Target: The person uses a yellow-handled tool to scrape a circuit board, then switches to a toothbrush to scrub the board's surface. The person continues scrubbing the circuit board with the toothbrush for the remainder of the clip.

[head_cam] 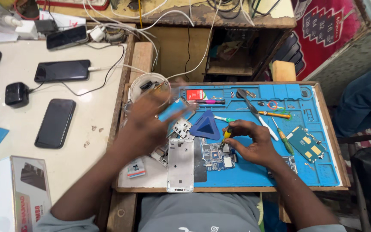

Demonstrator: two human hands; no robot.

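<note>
Where the blue repair mat (pixel 323 172) covers the small wooden bench, we see both hands at work above it. The right hand (pixel 254 144), over the middle of the mat, pinches a yellow-handled screwdriver (pixel 227 133) between thumb and fingers, its tip lowered onto the blue circuit board (pixel 214 155) lying on the mat. The left hand (pixel 144 122), at the mat's left edge, is blurred; we see a light blue flat piece (pixel 172 109) at its fingertips, seemingly gripped, though the blur leaves the grip uncertain. Just left of the circuit board lies a white phone frame (pixel 180 164), reaching the mat's near edge. A dark blue triangular pick (pixel 206 126) rests just beyond the board. Toward the mat's right side we note tweezers (pixel 254 111), an orange-handled screwdriver (pixel 275 114), a green-handled screwdriver (pixel 283 138) and a small teal board (pixel 304 144). A clear round tub (pixel 149 83) stands at the mat's far left corner. Well left of the mat, three dark phones (pixel 56 123) lie on a white table (pixel 95 107).
</note>
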